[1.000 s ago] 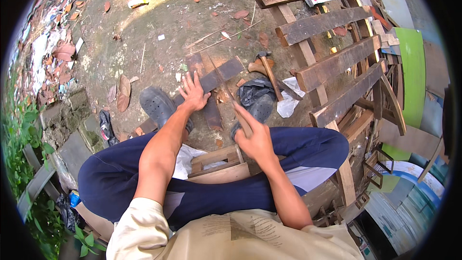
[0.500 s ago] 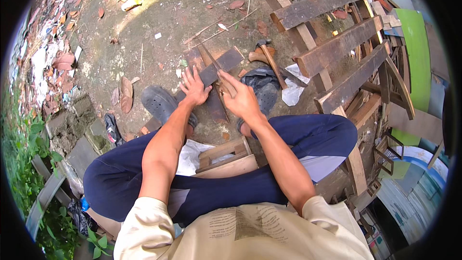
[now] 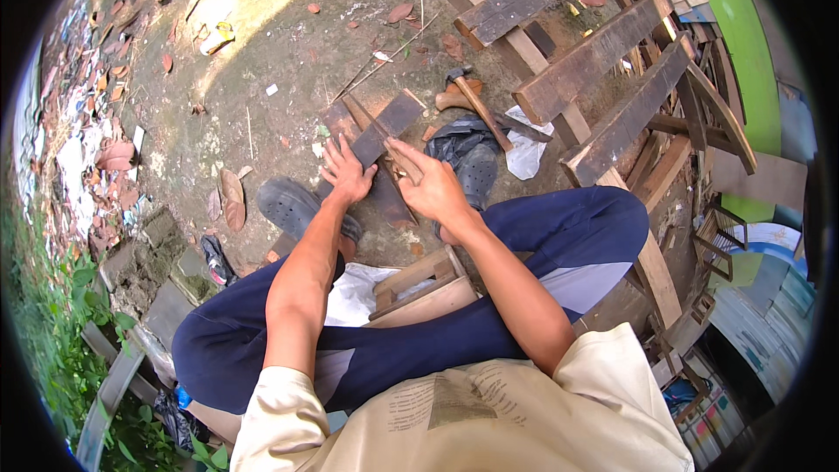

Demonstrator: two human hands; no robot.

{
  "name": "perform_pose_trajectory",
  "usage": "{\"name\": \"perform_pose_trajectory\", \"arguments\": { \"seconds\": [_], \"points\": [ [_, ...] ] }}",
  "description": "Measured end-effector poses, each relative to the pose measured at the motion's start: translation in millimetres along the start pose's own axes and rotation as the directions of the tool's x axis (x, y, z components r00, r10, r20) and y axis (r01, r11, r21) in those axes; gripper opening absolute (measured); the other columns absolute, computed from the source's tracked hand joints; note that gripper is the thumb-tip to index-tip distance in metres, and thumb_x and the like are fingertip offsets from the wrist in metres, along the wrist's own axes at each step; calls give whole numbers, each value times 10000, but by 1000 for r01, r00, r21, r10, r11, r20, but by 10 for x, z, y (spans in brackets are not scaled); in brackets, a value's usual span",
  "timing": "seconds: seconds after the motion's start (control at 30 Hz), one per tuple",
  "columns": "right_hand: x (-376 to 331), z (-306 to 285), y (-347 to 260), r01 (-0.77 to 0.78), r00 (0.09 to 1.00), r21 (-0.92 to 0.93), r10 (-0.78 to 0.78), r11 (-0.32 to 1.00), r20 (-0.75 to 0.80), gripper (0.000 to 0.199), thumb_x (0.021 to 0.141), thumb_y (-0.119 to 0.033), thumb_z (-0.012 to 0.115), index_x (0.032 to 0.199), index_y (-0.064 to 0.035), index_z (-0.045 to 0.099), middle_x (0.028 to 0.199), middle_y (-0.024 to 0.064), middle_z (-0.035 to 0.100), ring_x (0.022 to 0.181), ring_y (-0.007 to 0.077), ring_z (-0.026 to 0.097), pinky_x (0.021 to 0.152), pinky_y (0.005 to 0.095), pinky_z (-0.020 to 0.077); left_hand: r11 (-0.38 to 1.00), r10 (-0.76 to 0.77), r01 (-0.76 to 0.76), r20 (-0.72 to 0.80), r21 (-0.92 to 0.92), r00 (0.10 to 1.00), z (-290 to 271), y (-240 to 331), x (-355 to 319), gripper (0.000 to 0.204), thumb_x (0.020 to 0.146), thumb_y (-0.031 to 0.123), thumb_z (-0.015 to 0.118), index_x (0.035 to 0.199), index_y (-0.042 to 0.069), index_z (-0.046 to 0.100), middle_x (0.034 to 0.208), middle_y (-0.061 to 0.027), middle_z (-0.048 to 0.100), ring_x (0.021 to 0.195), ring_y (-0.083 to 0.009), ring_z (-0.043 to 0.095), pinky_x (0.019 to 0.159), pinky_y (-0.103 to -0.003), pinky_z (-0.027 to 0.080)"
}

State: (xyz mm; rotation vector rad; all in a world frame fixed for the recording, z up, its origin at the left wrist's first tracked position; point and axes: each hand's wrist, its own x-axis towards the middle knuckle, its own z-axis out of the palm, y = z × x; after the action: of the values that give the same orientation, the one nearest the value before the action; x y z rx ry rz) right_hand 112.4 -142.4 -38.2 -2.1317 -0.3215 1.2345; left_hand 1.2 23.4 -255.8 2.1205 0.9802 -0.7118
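I sit low with both knees apart, in dark blue trousers. My left hand point(image 3: 347, 177) lies flat with spread fingers on a dark wooden plank point(image 3: 384, 127) on the dirt ground between my feet. My right hand point(image 3: 430, 183) is just right of it, fingers curled on a thin wooden strip point(image 3: 374, 127) that runs diagonally across the plank. Whether the fingers pinch anything else is too small to tell. Both feet wear dark clogs point(image 3: 293, 205).
A claw hammer point(image 3: 472, 98) lies on the ground beyond my right foot, beside a dark cloth and white scrap point(image 3: 526, 150). A frame of weathered wooden slats point(image 3: 603, 52) fills the upper right. A small wooden stool point(image 3: 419, 284) sits under my legs. Rubble and plants border the left.
My right hand has moved forward from above my knee to the plank and closed on the thin strip. My left hand has stayed on the plank.
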Motion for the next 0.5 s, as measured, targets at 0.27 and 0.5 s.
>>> {"name": "perform_pose_trajectory", "arguments": {
  "seconds": [0.27,0.5],
  "points": [
    [-1102,-127,370,238,962,29,-232,971,-146,732,817,-46,636,1503,-288,557,1211,226,721,1010,457,701,910,473,580,999,-36,36,38,-5,999,-30,-44,-19,1187,919,397,766,1664,85,-105,1712,-279,-161,1576,-494,-156,1212,-704,-10],
    [-20,149,267,125,988,-9,-125,992,-85,668,841,-18,589,1500,-120,554,1365,209,668,1240,368,657,1033,377,535,1000,-14,14,14,-4,1000,-15,4,7,1176,918,393,764,1666,87,-90,1716,-270,-156,1580,-488,-148,1214,-701,-11]
  ]
}}
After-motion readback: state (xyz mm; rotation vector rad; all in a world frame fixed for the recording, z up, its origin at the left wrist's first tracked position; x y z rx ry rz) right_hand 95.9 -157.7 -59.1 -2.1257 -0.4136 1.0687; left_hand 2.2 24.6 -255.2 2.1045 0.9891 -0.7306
